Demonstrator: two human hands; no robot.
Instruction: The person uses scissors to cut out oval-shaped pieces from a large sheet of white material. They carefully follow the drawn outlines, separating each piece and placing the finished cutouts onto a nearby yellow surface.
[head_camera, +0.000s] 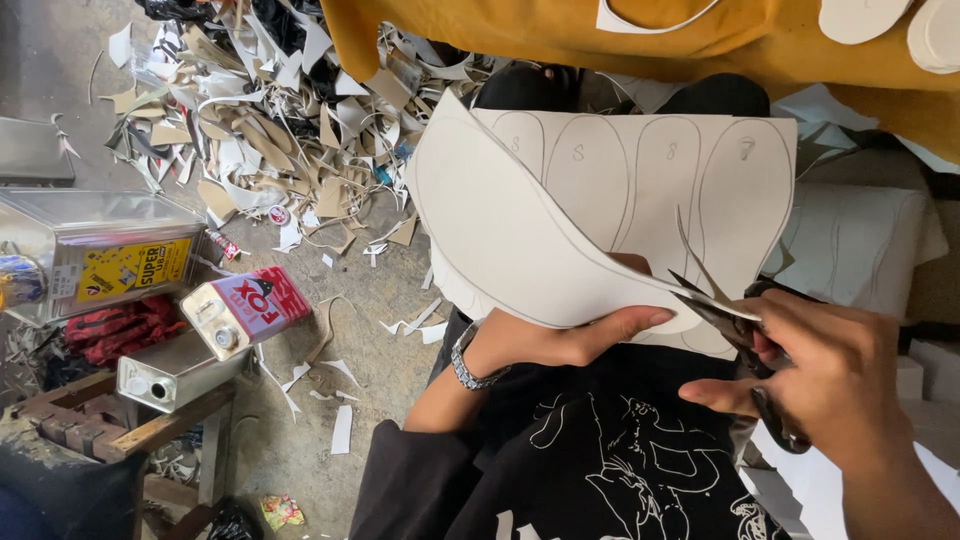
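I note the left hand (560, 340) gripping the white pencil-marked card sheet (620, 200) above the lap; right hand (830, 380) clenched on dark metal scissors (735, 325). Left thumb apparently near the blades: nick risk. The curling flap may hide the line.

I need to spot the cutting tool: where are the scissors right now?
In the head view, lower right: the scissors are in the right hand, blades at the white sheet's edge.
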